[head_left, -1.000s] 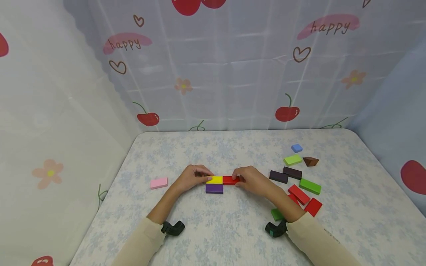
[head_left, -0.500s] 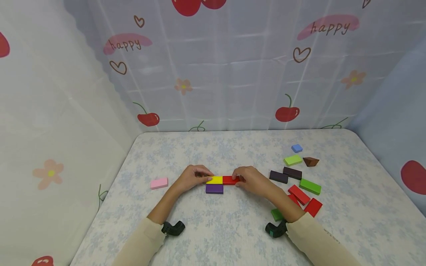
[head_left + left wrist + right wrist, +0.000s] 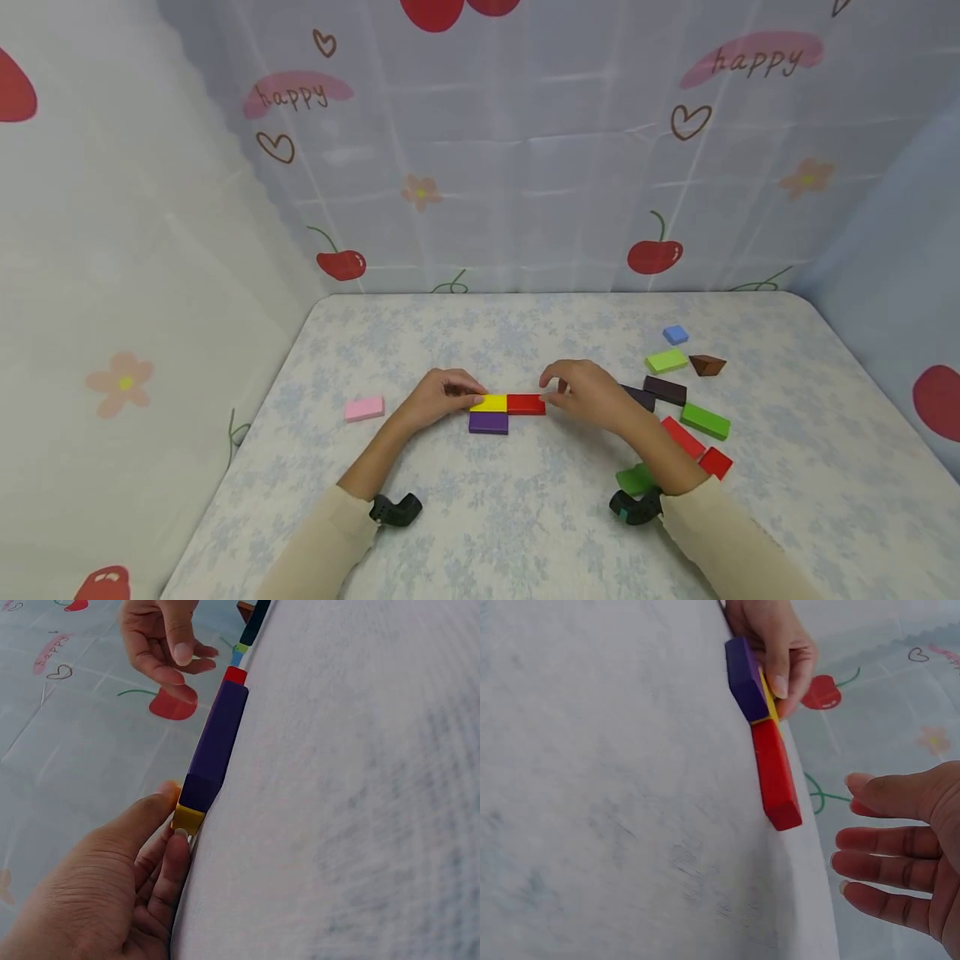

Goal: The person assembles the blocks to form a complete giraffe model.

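Observation:
In the head view a yellow block (image 3: 492, 403) and a red block (image 3: 527, 405) lie end to end on the table. A purple block (image 3: 488, 423) sits along the near side of the yellow one. My left hand (image 3: 442, 396) pinches the yellow block's left end between thumb and fingers, which the left wrist view also shows. Just off the red block's right end is my right hand (image 3: 588, 396), its fingers apart and relaxed. In the right wrist view that right hand (image 3: 904, 855) holds nothing, with a gap between it and the red block.
A pink block (image 3: 364, 408) lies left of the left hand. At the right are dark blocks (image 3: 665, 390), green blocks (image 3: 705, 421), red blocks (image 3: 682, 437), a lime block (image 3: 666, 361), a brown triangular block (image 3: 707, 365) and a small blue block (image 3: 676, 334). The right forearm partly covers several.
My right hand has let go of the red block and moved up and right from it. The left hand keeps its pinch on the yellow block. The head view has shifted slightly.

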Tool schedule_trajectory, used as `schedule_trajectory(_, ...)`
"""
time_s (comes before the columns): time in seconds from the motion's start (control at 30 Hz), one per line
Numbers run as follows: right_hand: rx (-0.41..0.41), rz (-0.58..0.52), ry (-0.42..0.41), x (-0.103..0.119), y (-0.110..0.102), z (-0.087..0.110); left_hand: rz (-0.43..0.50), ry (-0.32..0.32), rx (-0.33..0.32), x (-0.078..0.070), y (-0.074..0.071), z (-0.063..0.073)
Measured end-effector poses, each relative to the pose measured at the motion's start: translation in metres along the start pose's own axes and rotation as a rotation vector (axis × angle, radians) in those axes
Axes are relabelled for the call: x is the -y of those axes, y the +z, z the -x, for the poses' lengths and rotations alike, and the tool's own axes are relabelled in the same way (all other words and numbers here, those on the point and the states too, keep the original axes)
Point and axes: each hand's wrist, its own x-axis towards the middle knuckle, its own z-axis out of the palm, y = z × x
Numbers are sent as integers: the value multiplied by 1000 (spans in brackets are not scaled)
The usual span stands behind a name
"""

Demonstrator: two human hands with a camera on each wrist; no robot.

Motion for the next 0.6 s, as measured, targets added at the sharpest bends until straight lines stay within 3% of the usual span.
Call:
schedule_trajectory(0.27,-77,43,30,-20,-26,15,-19,-23,0,-2,4,-2)
schedule_trajectory(0.6,-46,77,80,-53,-47,43,-18,-3,-16,-1,2,0)
